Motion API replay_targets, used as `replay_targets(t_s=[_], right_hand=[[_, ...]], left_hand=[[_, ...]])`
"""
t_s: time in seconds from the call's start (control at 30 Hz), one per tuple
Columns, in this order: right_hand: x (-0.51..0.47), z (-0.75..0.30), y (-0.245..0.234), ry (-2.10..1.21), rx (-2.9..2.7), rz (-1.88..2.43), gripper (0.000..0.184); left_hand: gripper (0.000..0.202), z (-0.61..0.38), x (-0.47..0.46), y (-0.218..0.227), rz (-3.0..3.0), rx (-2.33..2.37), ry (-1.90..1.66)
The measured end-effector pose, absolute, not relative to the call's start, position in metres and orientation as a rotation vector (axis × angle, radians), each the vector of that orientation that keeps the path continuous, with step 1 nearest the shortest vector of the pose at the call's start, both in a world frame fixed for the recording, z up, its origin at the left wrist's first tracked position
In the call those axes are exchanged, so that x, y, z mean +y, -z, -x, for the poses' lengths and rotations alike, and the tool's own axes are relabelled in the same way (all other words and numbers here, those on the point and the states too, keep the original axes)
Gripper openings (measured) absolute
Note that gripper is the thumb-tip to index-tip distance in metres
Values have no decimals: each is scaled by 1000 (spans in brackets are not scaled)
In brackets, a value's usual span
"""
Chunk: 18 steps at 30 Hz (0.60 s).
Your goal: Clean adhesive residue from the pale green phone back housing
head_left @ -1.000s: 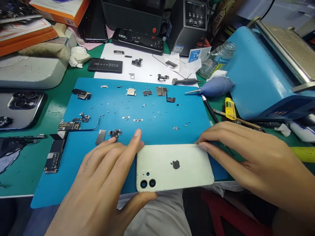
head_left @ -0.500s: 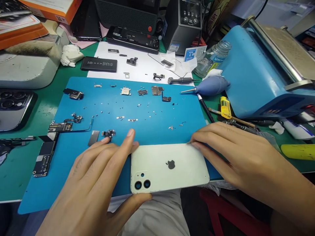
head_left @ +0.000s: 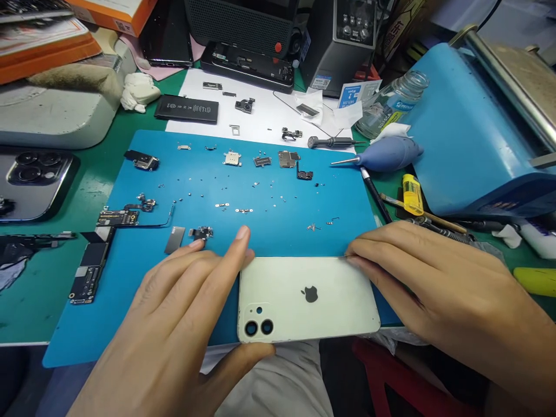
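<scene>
A white phone (head_left: 330, 289) lies back up on the blue mat (head_left: 260, 185) near the table's front edge, its two camera lenses at the near left. My left hand (head_left: 174, 324) grips the phone's left end, thumb at the near edge and index finger at the far edge. My right hand (head_left: 434, 284) rests at the phone's far right corner with its fingertips pinched together; what they hold is hidden.
Several tiny screws, brackets and flex parts are spread over the mat, and a logic board (head_left: 89, 272) lies at its left. Behind are a battery (head_left: 187, 108), a screwdriver (head_left: 332, 141) and an air blower (head_left: 391, 154). A blue machine (head_left: 469, 133) stands at the right, another phone (head_left: 35, 179) at the left.
Only the camera view has shifted slightly. Both hands keep the same hold on the phone.
</scene>
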State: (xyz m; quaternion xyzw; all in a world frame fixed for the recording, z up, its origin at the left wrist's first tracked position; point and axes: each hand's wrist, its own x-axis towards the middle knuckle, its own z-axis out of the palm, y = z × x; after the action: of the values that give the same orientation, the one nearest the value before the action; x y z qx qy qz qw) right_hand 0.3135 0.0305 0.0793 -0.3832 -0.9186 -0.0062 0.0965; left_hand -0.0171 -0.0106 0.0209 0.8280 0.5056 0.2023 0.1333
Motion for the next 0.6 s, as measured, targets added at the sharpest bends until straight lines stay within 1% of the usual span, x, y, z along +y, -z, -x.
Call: replay_targets(t_s=[0.1, 0.27, 0.43, 0.6], right_hand=[[33, -312, -79, -19, -2701, 1126, 10], [34, -311, -80, -21, -2694, 1122, 11], [33, -310, -80, 14, -2706, 1112, 13], [32, -309, -79, 18, -2685, 1125, 11]], left_hand=[[90, 19, -11, -22, -2413, 1451, -592], [101, 23, -7, -21, -2476, 1380, -549], [98, 22, -6, -24, -2471, 1388, -530], [98, 22, -6, -24, -2453, 1375, -552]])
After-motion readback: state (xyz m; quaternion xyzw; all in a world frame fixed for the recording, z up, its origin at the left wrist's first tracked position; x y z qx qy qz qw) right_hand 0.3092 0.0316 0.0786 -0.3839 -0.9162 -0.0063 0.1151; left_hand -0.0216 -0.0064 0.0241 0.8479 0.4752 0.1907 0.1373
